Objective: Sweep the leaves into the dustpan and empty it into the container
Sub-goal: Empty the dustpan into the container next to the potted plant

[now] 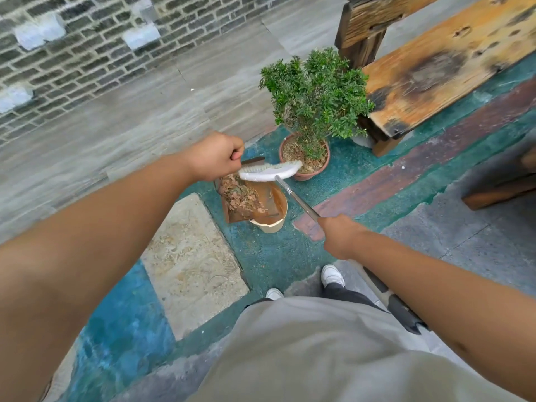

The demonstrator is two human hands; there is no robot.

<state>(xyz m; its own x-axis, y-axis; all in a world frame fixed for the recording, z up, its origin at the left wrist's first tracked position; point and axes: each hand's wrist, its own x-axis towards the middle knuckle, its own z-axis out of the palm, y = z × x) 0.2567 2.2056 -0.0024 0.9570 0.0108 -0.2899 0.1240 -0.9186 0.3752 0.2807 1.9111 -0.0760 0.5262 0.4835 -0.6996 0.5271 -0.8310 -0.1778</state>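
Note:
My left hand (216,156) grips the handle of a brown dustpan (240,216), which is tilted over a cream container (271,226) on the ground. Dry brown leaves (242,197) lie piled in the pan. My right hand (340,235) holds the metal shaft (295,198) of a broom. Its white head (269,171) hangs over the dustpan's upper end, bristles pointing away. The dustpan handle itself is hidden by my left hand.
A potted green shrub (313,91) in a terracotta pot (304,177) stands just behind the container. A weathered wooden bench (441,65) is at the right, a brick wall (72,47) at the far left. A pale stone slab (188,256) lies near my feet (333,275).

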